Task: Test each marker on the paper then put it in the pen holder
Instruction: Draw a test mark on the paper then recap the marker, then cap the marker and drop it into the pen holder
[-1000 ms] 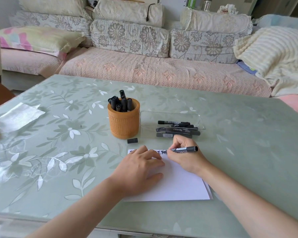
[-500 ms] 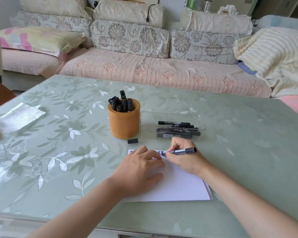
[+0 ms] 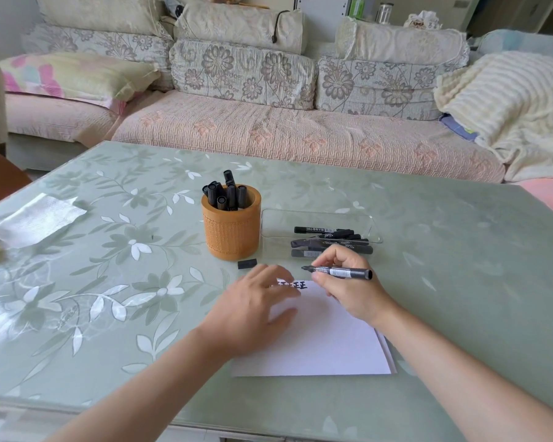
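Marker [image 3: 337, 272]: tip raised clear of paper [image 3: 326, 346], where half a second back pressed to the sheet's far edge. Left hand [image 3: 253, 307] no longer flat on the sheet; lifted, fingers loose and blurred, grip released. Right hand [image 3: 348, 291] grip pinching the barrel level, nib pointing left, uncapped; black body, pale label band. Fresh black strokes along the top margin. Reads as test done, capping likely next. Loose cap [image 3: 247, 264] just beyond on counter [image 3: 109, 282]; then pen holder [image 3: 232, 231]; behind, clear tray [image 3: 316, 210] with spare markers [image 3: 326, 231].

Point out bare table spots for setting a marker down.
Free: the wide stretch of table right of the right hand, and between the pen holder and the tissue. Crowded: around the cap, paper, clear tray and loose markers.
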